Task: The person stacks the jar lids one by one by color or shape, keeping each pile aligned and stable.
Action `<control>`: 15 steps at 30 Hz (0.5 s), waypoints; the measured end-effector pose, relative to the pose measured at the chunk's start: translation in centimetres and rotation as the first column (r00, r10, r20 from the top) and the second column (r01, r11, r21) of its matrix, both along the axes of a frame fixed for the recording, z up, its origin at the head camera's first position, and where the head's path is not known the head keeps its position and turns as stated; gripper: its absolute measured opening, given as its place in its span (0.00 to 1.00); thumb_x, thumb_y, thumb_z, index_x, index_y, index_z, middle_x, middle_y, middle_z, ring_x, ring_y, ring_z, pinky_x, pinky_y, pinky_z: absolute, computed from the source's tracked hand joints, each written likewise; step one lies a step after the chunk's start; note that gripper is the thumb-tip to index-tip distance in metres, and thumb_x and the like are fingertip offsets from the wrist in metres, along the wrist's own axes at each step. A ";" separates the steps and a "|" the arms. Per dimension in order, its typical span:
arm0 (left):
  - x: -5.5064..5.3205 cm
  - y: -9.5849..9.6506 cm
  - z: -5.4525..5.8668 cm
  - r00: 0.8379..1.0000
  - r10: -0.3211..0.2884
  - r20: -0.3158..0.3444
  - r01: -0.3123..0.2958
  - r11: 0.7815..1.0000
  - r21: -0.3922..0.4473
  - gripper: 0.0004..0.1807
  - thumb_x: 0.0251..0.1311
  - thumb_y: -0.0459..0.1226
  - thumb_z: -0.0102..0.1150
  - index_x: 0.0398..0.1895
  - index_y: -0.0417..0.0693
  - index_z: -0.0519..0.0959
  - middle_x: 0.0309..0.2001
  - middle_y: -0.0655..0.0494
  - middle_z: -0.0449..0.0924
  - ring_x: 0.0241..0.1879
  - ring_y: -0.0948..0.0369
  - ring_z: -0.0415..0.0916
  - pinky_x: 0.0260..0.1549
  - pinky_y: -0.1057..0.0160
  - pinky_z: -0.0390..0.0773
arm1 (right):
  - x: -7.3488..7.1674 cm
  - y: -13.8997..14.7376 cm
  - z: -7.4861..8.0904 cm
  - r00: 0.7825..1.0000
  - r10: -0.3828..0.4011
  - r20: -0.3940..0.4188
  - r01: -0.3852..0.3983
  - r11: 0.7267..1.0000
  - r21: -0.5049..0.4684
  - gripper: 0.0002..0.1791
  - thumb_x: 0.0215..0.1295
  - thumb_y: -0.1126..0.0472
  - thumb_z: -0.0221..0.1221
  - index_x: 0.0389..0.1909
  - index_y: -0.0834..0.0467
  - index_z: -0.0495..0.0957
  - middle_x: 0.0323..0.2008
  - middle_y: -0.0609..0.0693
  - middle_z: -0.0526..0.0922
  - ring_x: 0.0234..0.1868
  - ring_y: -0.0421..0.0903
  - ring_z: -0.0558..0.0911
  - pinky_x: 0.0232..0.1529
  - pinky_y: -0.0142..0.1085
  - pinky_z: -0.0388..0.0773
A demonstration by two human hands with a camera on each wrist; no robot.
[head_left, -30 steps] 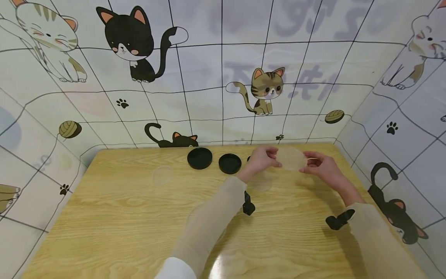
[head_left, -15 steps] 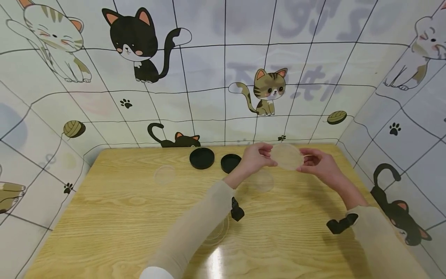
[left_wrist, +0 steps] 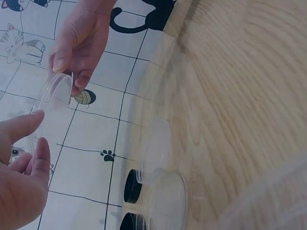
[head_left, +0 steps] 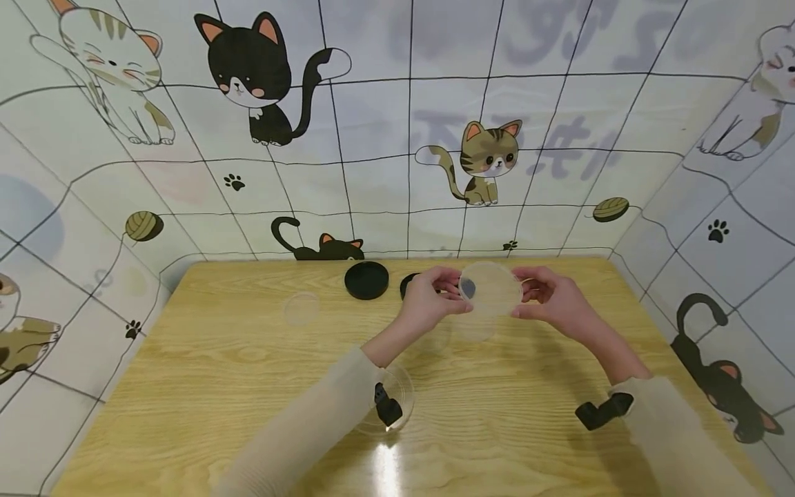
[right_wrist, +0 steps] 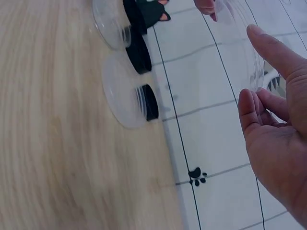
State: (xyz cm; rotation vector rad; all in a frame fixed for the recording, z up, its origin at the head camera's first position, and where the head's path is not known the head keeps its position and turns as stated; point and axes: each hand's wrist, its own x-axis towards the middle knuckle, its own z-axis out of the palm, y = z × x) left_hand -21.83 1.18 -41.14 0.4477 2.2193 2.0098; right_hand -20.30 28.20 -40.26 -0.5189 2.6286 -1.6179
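Between both hands, above the far part of the table, is a clear, round, shallow plastic lid (head_left: pixel 493 293) with a raised rim. My left hand (head_left: pixel 425 304) pinches its left edge, thumb on the near side. On the opposite edge, my right hand (head_left: pixel 555 297) pinches it the same way. The left wrist view shows the clear lid (left_wrist: pixel 55 93) nearly edge-on, with the right hand (left_wrist: pixel 84 45) at its far end. A dark round patch shows through its left part in the head view. Below it, another clear disc (head_left: pixel 477 330) lies on the table.
At the table's back edge sit a large black round lid (head_left: pixel 366 280) and a smaller black lid (head_left: pixel 406 281), partly behind the left hand. A small clear disc (head_left: pixel 301 308) lies to the left. Larger clear round pieces (head_left: pixel 404 397) lie near the left wrist. A cat-print wall (head_left: pixel 373 172) encloses the back.
Both hands have shifted left with the clear lid still between them. The left forearm has swung left, uncovering clear round pieces on the table. The head view has turned slightly.
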 end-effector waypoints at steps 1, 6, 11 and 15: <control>0.3 -0.4 -0.1 1.000 0.004 -0.002 -0.004 1.000 0.008 0.29 0.48 0.26 0.79 0.56 0.40 0.81 0.45 0.44 0.81 0.39 0.61 0.80 0.41 0.65 0.84 | 0.1 -0.4 -0.1 1.000 0.013 -0.005 -0.013 1.000 -0.003 0.37 0.57 0.73 0.73 0.67 0.71 0.70 0.45 0.55 0.75 0.43 0.43 0.77 0.43 0.25 0.77; 1.6 -2.3 -0.8 1.000 0.015 -0.002 -0.014 0.999 0.031 0.29 0.47 0.23 0.78 0.56 0.37 0.80 0.45 0.44 0.80 0.39 0.61 0.80 0.43 0.64 0.84 | 0.8 -2.2 -0.9 0.999 0.044 -0.001 -0.044 0.998 -0.032 0.37 0.53 0.75 0.74 0.65 0.71 0.71 0.46 0.58 0.74 0.43 0.46 0.78 0.44 0.28 0.79; 3.0 -4.1 -1.4 0.999 0.044 -0.016 -0.043 0.999 0.027 0.30 0.45 0.21 0.78 0.54 0.34 0.79 0.45 0.45 0.79 0.40 0.59 0.78 0.43 0.64 0.84 | 1.4 -4.0 -1.7 0.997 0.074 0.012 -0.073 0.995 -0.064 0.38 0.52 0.74 0.75 0.65 0.71 0.71 0.47 0.58 0.74 0.43 0.46 0.77 0.46 0.31 0.79; 4.3 -5.7 -1.9 0.998 0.066 -0.013 -0.066 0.997 0.035 0.29 0.44 0.20 0.77 0.54 0.33 0.79 0.44 0.44 0.78 0.39 0.58 0.78 0.43 0.63 0.84 | 2.2 -5.7 -2.3 0.995 0.099 0.004 -0.098 0.991 -0.090 0.39 0.50 0.76 0.76 0.64 0.72 0.72 0.48 0.58 0.74 0.43 0.48 0.77 0.46 0.30 0.78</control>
